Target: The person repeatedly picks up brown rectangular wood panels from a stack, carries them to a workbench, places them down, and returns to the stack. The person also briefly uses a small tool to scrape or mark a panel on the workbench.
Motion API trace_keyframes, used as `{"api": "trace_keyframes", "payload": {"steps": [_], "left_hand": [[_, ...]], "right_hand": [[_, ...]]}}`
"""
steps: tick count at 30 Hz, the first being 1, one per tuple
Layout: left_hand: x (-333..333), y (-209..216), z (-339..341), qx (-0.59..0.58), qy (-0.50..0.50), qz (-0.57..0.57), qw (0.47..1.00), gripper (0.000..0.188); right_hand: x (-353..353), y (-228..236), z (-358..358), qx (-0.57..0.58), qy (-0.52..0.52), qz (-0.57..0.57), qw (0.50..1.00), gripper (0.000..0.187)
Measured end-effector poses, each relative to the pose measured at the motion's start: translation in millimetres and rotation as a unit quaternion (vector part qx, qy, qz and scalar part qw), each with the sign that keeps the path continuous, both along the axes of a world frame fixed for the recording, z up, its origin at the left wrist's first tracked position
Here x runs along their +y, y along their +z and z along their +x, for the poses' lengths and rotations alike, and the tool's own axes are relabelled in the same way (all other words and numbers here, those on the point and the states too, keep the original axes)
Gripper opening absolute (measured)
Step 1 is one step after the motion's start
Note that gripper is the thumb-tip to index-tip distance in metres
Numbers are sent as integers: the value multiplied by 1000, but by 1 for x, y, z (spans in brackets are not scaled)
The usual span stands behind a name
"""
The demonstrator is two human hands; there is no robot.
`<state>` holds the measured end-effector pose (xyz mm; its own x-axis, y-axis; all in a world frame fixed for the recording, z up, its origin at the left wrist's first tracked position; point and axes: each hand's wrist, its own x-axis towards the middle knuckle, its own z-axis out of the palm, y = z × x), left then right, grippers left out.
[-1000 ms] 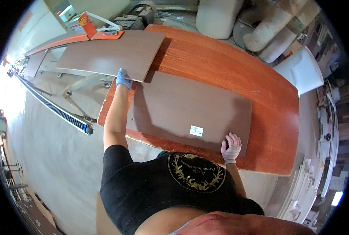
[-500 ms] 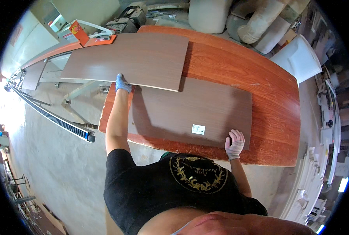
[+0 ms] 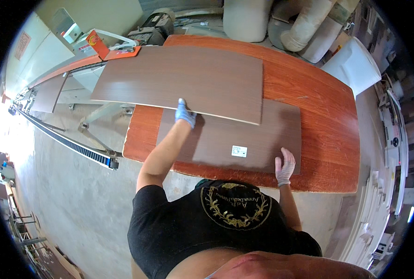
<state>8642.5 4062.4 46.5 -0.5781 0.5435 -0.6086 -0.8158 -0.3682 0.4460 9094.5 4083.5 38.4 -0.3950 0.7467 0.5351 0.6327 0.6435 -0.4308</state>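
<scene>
A long brown board (image 3: 183, 79) lies partly over the red-brown table, its left end reaching toward the machine. My left hand (image 3: 185, 114), in a blue glove, grips its near edge with the thumb on top; the fingers underneath are hidden. Nearer to me, a second brown board (image 3: 207, 144) with a white label (image 3: 239, 151) rests on the table, and the long board overlaps its far left part. By its near right corner lies my right hand (image 3: 285, 168), in a pale glove, fingers stretched out and the thumb apart.
The red-brown table (image 3: 328, 139) has a worn near edge. Left of it runs a conveyor rail (image 3: 72, 142), with another brown board (image 3: 50, 93) farther along. An orange machine part (image 3: 122, 52) stands beside the long board. At the far right is a white bin (image 3: 356, 67).
The long board has slid to the right and slightly toward me, my left hand moving along with it. My right hand has shifted slightly right, and its fingers have straightened.
</scene>
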Motion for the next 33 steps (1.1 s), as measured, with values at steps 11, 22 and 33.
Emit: {"api": "trace_keyframes", "payload": {"steps": [11, 22, 33], "left_hand": [[-150, 32, 141, 215, -500, 155, 824, 46], [-252, 3, 123, 594, 56, -274, 754, 70], [-238, -41, 161, 35, -113, -140, 983, 84]], "right_hand": [[113, 99, 9, -48, -100, -27, 993, 48], [192, 63, -196, -307, 77, -102, 943, 64], [163, 68, -223, -303, 50, -153, 939, 56]]}}
